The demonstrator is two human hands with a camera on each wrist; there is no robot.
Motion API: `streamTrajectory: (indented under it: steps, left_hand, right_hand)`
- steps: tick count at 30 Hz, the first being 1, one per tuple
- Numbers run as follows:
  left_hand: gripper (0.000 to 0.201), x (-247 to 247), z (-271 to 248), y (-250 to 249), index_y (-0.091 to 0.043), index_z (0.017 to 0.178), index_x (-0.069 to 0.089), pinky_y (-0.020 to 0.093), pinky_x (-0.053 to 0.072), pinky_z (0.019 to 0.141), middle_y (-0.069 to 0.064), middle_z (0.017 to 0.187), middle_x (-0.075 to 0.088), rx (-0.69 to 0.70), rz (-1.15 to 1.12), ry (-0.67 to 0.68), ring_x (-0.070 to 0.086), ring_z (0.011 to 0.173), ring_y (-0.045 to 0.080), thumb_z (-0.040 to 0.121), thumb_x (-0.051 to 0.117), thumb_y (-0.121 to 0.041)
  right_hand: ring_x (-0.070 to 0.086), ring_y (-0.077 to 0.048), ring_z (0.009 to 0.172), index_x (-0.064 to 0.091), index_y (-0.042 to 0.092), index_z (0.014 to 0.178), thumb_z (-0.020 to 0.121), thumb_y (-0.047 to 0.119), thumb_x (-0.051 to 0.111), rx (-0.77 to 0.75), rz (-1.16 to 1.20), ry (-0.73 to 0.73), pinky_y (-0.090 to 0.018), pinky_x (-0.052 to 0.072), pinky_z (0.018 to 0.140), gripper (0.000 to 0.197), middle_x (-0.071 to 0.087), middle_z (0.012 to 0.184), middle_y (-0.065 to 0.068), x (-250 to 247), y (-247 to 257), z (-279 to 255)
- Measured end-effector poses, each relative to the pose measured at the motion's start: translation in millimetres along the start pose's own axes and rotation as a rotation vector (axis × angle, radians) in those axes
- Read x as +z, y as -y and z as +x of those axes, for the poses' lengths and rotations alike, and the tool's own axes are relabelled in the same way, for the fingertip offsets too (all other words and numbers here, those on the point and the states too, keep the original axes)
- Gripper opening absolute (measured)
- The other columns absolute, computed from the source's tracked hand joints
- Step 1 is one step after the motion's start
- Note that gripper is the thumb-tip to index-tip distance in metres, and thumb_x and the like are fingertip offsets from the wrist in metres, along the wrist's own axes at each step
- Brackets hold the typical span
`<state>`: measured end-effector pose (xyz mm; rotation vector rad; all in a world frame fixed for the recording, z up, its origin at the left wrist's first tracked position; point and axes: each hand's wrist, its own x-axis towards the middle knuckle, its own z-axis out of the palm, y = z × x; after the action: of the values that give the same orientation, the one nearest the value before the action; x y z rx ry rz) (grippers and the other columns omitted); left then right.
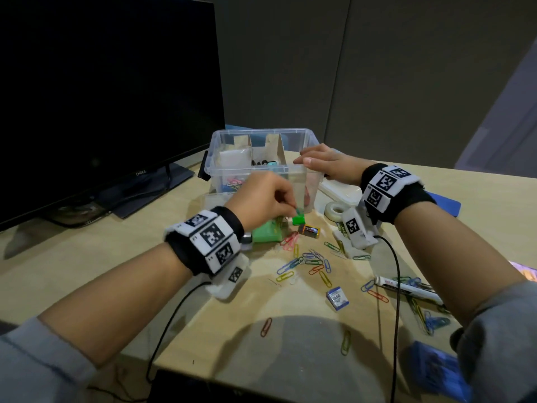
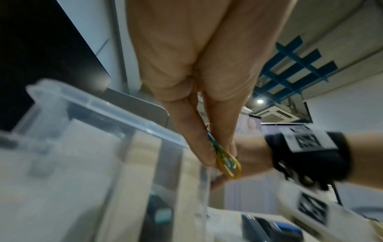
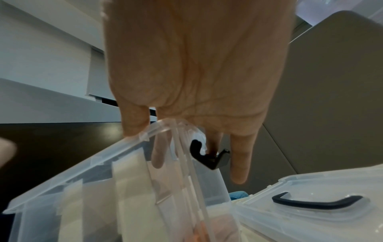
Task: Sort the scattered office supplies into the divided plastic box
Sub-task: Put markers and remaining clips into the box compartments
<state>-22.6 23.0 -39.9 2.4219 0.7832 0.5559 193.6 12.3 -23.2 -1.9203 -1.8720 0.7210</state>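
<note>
The clear divided plastic box (image 1: 293, 132) stands at the table's middle back, with cardboard dividers and some clips and small items inside. My left hand (image 1: 290, 207) hovers at the box's near wall and pinches a small bunch of coloured paper clips (image 2: 226, 161) between thumb and fingers (image 2: 199, 147). My right hand (image 1: 309, 163) grips the box's near right corner. In the right wrist view its fingers (image 3: 238, 160) straddle the rim (image 3: 157, 129). Several loose paper clips (image 1: 309, 263) lie scattered in front of the box.
Near the box lie a small green block (image 1: 299, 220), a green pad (image 1: 266, 234), a battery (image 1: 309, 230), a tape roll (image 1: 336, 210) and the box's lid (image 3: 317, 203). A staples packet (image 1: 337, 298) and a white marker (image 1: 406, 287) sit nearer. A dark monitor (image 1: 101, 97) stands left.
</note>
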Motion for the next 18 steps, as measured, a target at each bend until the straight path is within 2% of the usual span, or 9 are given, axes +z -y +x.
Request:
streamTrajectory:
  steps: [3,7,10,12,15,18]
  left_hand:
    - [0.009,-37.3,7.1,5.5,-0.014,0.078,0.072,0.017,0.052,0.075,-0.006,0.082,0.069,-0.031,0.021,-0.097,0.065,0.081,0.007,0.075,0.081,-0.016]
    - [0.008,-78.0,19.4,14.8,-0.01,0.081,0.071,0.021,0.056,0.074,-0.003,0.084,0.07,-0.081,0.046,-0.232,0.067,0.08,0.006,0.078,0.077,-0.014]
    - [0.008,-94.1,35.0,27.3,-0.009,0.081,0.071,0.024,0.056,0.076,-0.001,0.084,0.069,-0.132,0.15,-0.303,0.066,0.081,0.009,0.079,0.077,-0.014]
    - [0.009,-96.7,44.1,38.0,-0.01,0.081,0.07,0.023,0.054,0.073,0.0,0.084,0.069,-0.192,0.213,-0.289,0.065,0.081,0.01,0.079,0.078,-0.014]
    - [0.013,-90.9,51.1,50.0,-0.008,0.084,0.071,0.018,0.049,0.066,0.001,0.085,0.069,-0.261,0.262,-0.164,0.065,0.082,0.012,0.077,0.08,-0.014]
    - [0.018,-81.5,52.7,54.9,-0.011,0.092,0.07,0.02,0.047,0.071,0.001,0.091,0.067,-0.238,0.299,-0.134,0.062,0.086,0.012,0.078,0.079,-0.017]
  right_hand:
    - [0.029,-0.007,0.126,0.05,0.028,0.138,0.1,0.046,0.036,-0.001,-0.002,0.006,-0.047,0.028,0.113,0.043,0.029,0.146,0.008,0.2,-1.4,1.3]
    - [0.03,-0.013,0.133,0.05,0.031,0.135,0.1,0.046,0.035,-0.002,0.001,0.001,-0.05,0.029,0.113,0.041,0.029,0.147,0.008,0.1,-1.6,1.7]
    - [0.029,-0.015,0.135,0.049,0.032,0.135,0.101,0.045,0.035,-0.002,0.015,0.003,-0.05,0.028,0.113,0.04,0.028,0.148,0.008,0.0,-1.8,1.1]
    - [0.028,-0.016,0.136,0.049,0.031,0.136,0.101,0.044,0.034,-0.001,0.027,0.001,-0.05,0.027,0.114,0.039,0.027,0.149,0.007,0.1,-1.8,0.9]
    - [0.028,-0.017,0.136,0.049,0.029,0.135,0.102,0.042,0.035,-0.003,0.033,-0.001,-0.05,0.027,0.114,0.039,0.028,0.149,0.006,0.8,-0.8,1.1]
    - [0.028,-0.017,0.136,0.049,0.029,0.136,0.102,0.042,0.035,-0.006,0.037,-0.001,-0.05,0.027,0.114,0.039,0.028,0.148,0.005,0.3,-0.8,0.9]
